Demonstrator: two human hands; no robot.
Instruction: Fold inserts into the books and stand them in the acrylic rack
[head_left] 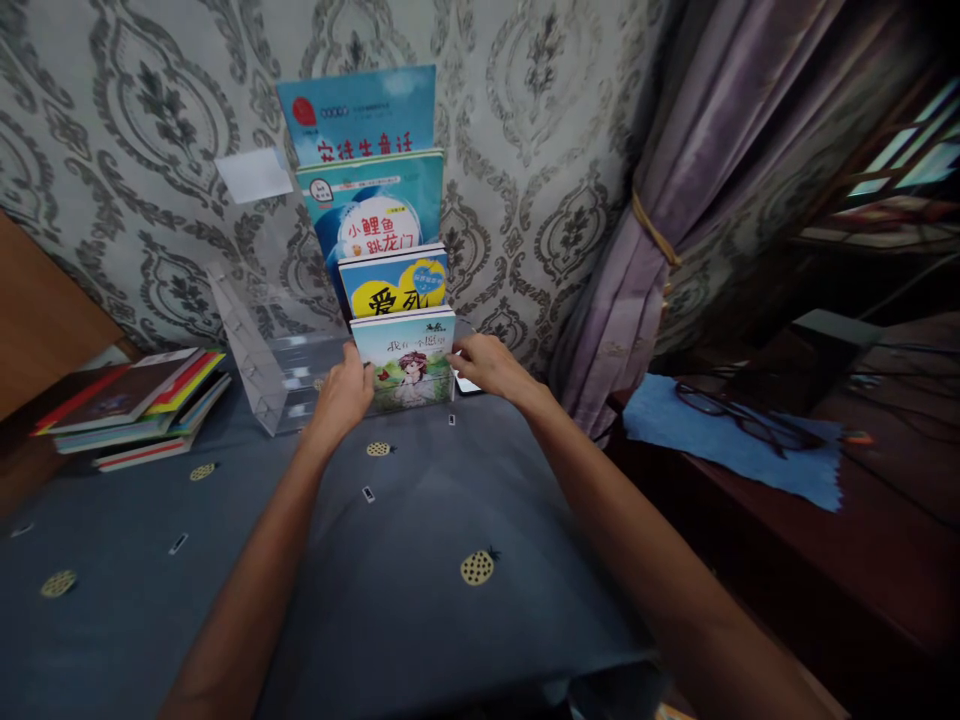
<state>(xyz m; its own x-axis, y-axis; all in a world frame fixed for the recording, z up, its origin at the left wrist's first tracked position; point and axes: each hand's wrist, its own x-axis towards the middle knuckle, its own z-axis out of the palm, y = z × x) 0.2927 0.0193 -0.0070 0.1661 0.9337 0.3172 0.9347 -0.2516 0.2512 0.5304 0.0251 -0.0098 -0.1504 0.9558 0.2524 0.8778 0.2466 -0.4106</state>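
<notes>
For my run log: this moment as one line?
left hand: on front book left edge | right hand: on its right edge | clear rack: four books tiered | book stack: on table, left

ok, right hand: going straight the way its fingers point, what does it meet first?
The front book: the right hand points left, and its fingertips seem to be touching that book's right edge.

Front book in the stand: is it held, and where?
Yes, the front book: left hand on its left edge, right hand at its top right corner.
</notes>
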